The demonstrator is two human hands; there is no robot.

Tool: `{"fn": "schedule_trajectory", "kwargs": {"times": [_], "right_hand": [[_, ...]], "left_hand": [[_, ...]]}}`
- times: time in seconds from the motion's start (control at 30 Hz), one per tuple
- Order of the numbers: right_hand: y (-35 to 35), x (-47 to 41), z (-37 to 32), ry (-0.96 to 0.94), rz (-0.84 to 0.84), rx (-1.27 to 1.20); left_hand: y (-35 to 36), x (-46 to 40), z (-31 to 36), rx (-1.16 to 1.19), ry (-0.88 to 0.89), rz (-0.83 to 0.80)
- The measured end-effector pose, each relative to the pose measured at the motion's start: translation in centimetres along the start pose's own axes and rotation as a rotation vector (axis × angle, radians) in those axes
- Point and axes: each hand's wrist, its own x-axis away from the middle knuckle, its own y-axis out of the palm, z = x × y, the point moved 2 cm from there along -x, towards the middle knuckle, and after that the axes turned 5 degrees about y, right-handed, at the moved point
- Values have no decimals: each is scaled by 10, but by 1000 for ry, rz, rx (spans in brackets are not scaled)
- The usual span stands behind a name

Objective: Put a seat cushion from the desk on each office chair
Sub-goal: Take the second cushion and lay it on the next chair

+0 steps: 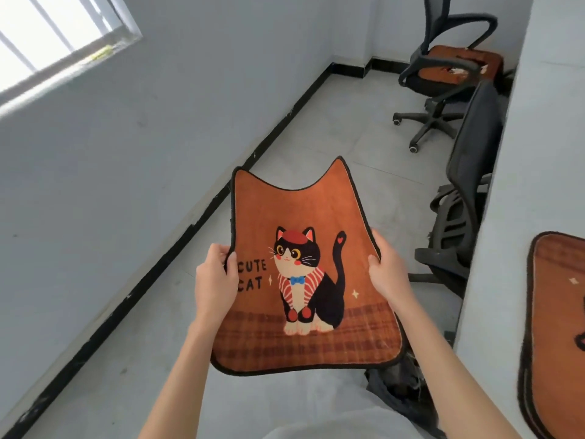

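Holding the cat seat cushion [304, 267] flat in mid-air between both hands, printed side up, over the floor beside the desk [519, 217].

We grip its side edges, left hand [215, 280] and right hand [387, 270] closed on it, thumbs on top. Its long axis runs away from us, eared end pointing forward. The near chair [468, 198], seat hidden from us, lies forward and right, closer to our right hand. The far chair [443, 74] already carries a cushion [456, 63]; another cushion [557, 327] lies on the desk.
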Motion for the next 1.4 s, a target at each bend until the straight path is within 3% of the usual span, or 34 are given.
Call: {"fn": "schedule_trajectory", "kwargs": {"times": [0.4,0.73,1.0,1.4], "right_hand": [[10,-219,-114,4,71,-38],[-33,-424,-153,136,256,-5],[-126,-536,-163,264,590,-88],[-346,-653,-90,396,985,-215]], "left_hand": [[49,-256,47,6,88,-48],[178,-483,135,82,248,-233],[321,-608,284,103,559,-543],[556,-636,549,240,1080,-733]]}}
